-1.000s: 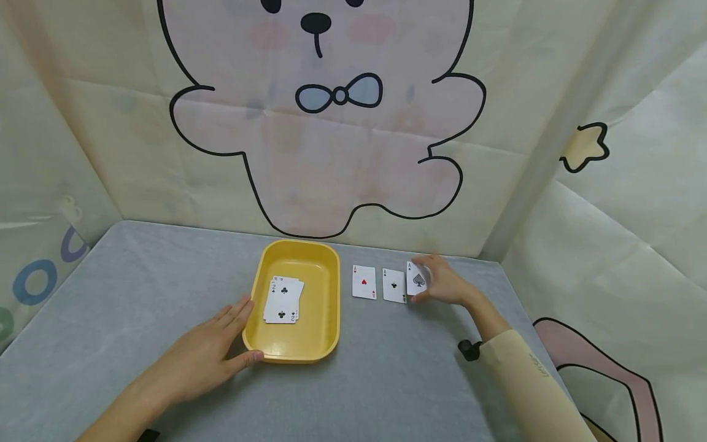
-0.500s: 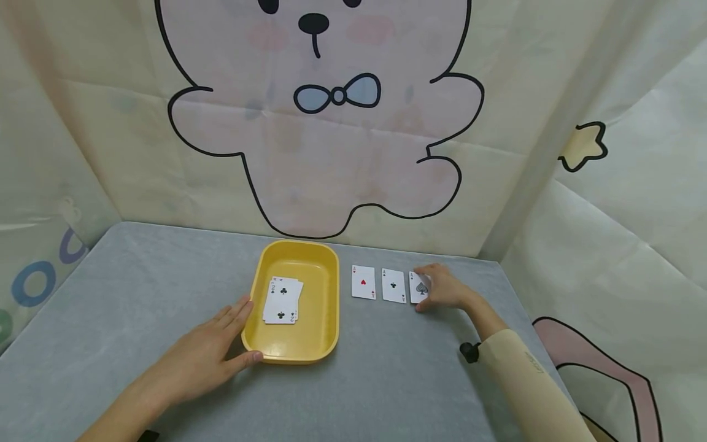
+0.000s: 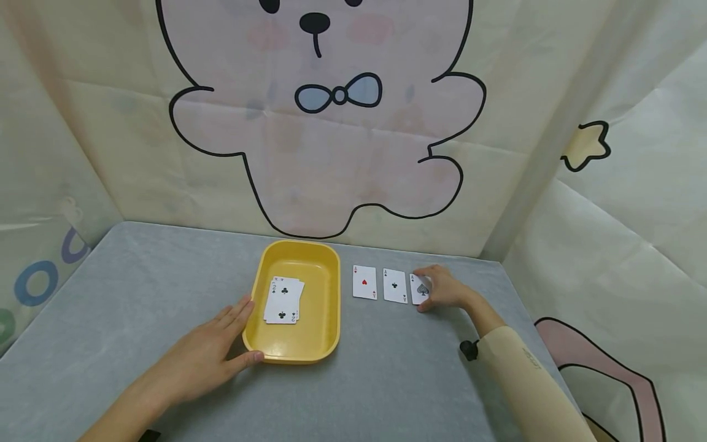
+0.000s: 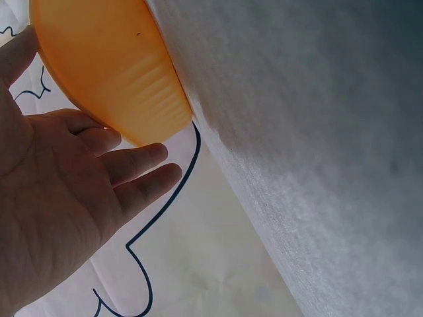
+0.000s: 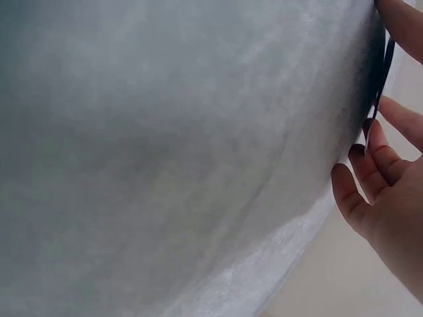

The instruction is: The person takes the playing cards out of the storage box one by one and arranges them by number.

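The person wears a long, pale beige fabric sleeve (image 3: 536, 387) on the right arm, plain and lightly creased, its cuff ending short of the wrist. Small, thin grey lettering (image 3: 531, 358), too faint to read, marks the sleeve's outer side near the cuff. A small, black, rounded device (image 3: 469, 350) juts from the inner side, beside the cuff. The left forearm (image 3: 129, 396) is bare, with a flat black piece (image 3: 150, 436) beside it, partly cut off.

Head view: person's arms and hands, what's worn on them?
Left hand and right hand: bare, no gloves. Beige right sleeve with a small unreadable marking; rounded black piece by the cuff. Left forearm: no sleeve in frame; black item beside it, bottom edge.
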{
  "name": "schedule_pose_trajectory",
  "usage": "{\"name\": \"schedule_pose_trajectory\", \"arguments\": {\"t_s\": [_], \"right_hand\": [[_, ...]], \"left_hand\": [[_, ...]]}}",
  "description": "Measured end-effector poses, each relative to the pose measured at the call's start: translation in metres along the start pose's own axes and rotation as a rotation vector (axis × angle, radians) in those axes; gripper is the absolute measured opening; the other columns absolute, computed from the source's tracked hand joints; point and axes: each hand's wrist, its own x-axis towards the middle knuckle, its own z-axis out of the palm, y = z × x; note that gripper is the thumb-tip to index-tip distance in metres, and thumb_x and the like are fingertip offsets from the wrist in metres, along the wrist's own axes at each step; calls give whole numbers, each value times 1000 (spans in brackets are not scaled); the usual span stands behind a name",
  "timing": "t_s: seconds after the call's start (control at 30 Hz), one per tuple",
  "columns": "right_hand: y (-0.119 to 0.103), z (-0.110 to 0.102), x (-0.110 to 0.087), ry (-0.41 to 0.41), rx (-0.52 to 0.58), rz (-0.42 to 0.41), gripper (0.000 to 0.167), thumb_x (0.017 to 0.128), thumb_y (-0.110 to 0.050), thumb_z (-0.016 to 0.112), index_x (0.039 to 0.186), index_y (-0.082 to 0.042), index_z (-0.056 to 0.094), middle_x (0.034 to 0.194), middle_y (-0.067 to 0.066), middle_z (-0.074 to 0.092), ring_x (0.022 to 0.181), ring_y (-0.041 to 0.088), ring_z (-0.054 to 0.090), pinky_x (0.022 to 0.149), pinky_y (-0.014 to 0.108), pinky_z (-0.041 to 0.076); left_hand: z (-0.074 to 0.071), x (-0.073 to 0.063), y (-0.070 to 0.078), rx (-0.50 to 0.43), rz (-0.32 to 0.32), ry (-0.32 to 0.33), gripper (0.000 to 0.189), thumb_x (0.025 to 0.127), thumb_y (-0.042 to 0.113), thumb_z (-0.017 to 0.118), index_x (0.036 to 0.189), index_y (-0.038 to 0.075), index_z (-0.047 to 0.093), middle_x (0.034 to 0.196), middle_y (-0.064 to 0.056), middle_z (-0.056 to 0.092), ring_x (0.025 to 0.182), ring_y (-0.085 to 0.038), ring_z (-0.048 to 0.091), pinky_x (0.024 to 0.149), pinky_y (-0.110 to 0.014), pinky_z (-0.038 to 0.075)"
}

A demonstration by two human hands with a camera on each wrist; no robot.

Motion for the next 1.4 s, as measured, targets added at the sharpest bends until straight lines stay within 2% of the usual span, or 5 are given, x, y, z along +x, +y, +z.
{"name": "schedule_pose_trajectory", "arguments": {"t_s": [0.23, 0.73, 1.03, 1.27, 1.4], "right_hand": [[-3, -3, 0, -27, -29, -8, 93, 70, -20, 97, 149, 2, 52, 151, 30, 46, 142, 50, 36, 116, 70, 28], [0, -4, -7, -17, 43, 17, 95, 72, -23, 96, 151, 2, 50, 154, 30, 43, 143, 49, 36, 117, 68, 29], [-15, -26, -19, 74, 189, 7, 79, 91, -28, 79, 156, 3, 44, 155, 28, 44, 141, 48, 42, 112, 68, 36], [-32, -35, -24, 143, 246, -55, 70, 96, -22, 75, 154, 2, 45, 155, 24, 47, 139, 44, 45, 113, 63, 40], [-42, -37, -27, 164, 265, -70, 68, 96, -21, 75, 154, -2, 46, 155, 19, 50, 139, 40, 47, 113, 62, 40]], "left_hand": [[0, -1, 1, -1, 0, -2, 102, 94, 76, 55, 163, 5, 35, 169, -12, 32, 144, -50, 43, 109, -67, 42], [1, -2, 2, -8, -3, -2, 99, 94, 72, 60, 163, 6, 36, 169, -13, 33, 144, -50, 43, 109, -67, 42], [1, -2, 2, -6, -14, -9, 101, 94, 75, 58, 163, 4, 36, 169, -14, 33, 143, -50, 45, 107, -68, 43], [0, -1, 3, -12, -12, -12, 101, 94, 75, 57, 163, 5, 35, 169, -13, 31, 144, -50, 43, 108, -68, 42], [0, -1, 2, -11, -11, -13, 101, 94, 76, 55, 164, 6, 34, 170, -12, 31, 145, -49, 43, 109, -67, 42]]}}
